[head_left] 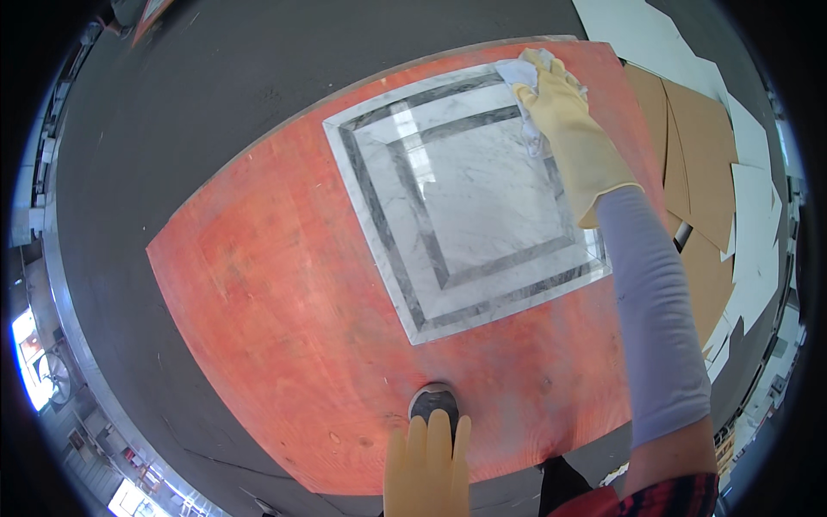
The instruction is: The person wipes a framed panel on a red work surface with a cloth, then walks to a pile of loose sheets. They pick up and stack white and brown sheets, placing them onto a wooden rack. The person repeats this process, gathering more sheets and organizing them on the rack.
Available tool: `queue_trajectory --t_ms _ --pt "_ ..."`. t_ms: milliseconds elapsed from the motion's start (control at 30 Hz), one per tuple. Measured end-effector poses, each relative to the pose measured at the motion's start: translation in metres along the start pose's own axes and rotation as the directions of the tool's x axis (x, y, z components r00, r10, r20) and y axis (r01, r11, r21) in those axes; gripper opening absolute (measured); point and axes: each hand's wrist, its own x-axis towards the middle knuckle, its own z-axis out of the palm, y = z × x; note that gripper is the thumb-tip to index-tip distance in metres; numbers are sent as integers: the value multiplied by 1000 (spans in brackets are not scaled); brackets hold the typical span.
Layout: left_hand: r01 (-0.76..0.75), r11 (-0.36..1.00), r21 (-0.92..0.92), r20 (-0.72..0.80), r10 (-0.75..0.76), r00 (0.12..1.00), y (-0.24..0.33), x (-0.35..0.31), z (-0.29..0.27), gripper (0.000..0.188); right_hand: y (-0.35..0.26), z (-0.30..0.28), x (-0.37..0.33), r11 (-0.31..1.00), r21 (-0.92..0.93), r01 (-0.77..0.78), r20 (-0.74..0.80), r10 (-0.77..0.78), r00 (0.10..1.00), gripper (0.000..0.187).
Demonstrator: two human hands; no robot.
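My right hand (564,121), in a pale yellow rubber glove, holds a whitish cloth (536,142) against the far right corner of a marble tile panel (500,194). Its thumb is spread a little from the fingers, and part of the cloth sticks out around them. The square panel is glossy white with grey veins and two dark grey bands running round it. Low in the view, my left hand (428,474) wears a matching glove. Its fingers are stretched out, holding nothing, above my dark shoe (435,401).
Under the panel lies a large reddish-orange board (258,284) on a dark grey floor (164,138). Brown cardboard sheets (699,155) and white sheets (754,233) lie along the right. A fan (54,377) stands at the far left edge.
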Motion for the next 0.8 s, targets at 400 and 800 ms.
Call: queue_trajectory --t_ms 400,800 --pt "64 990 -126 672 37 740 -8 -32 -52 13 -172 31 -54 902 119 415 -23 -415 909 56" --pt "19 995 -102 705 59 707 7 -46 -47 13 -111 -1 -218 337 283 898 7 -937 349 40"
